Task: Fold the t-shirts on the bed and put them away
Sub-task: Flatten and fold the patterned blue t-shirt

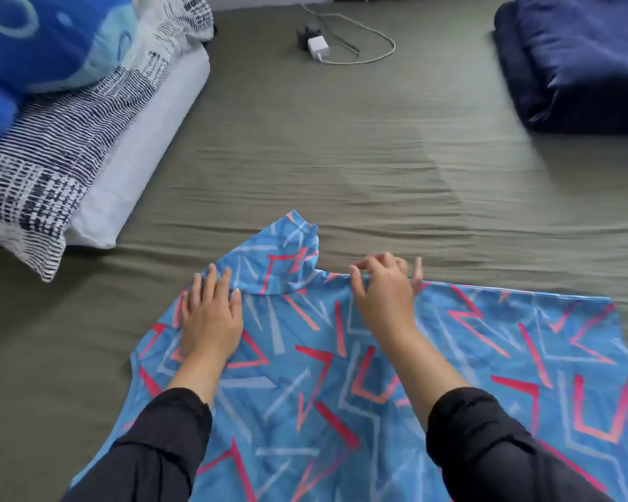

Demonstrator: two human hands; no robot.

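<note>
A wide bed (341,146) covered in an olive-grey sheet fills the view. At its left edge a striped pillow (69,146) is stacked under a blue plush toy (44,38); at the far right a folded navy duvet (580,59) is seen. A white charger (318,45) with a looping cable (374,56) lies at the far end.

Nearest the viewer, a blue t-shirt (305,393) patterned with red, orange and white angular lines is spread flat on the sheet. Its long axis appears to run left to right, with a sleeve (280,255) pointing away from the viewer near the middle of the far edge.

The left hand (211,317) is laid flat on the cloth, fingers straight, just beside the sleeve's base. The right hand (381,288) is placed at the far edge to the right of the sleeve, fingers curled and seemingly pinching the hem. The sleeve lies between the hands, slightly nearer the left, so it is likely to be folded in next.

No brand, label or legible writing can be made out.
</note>
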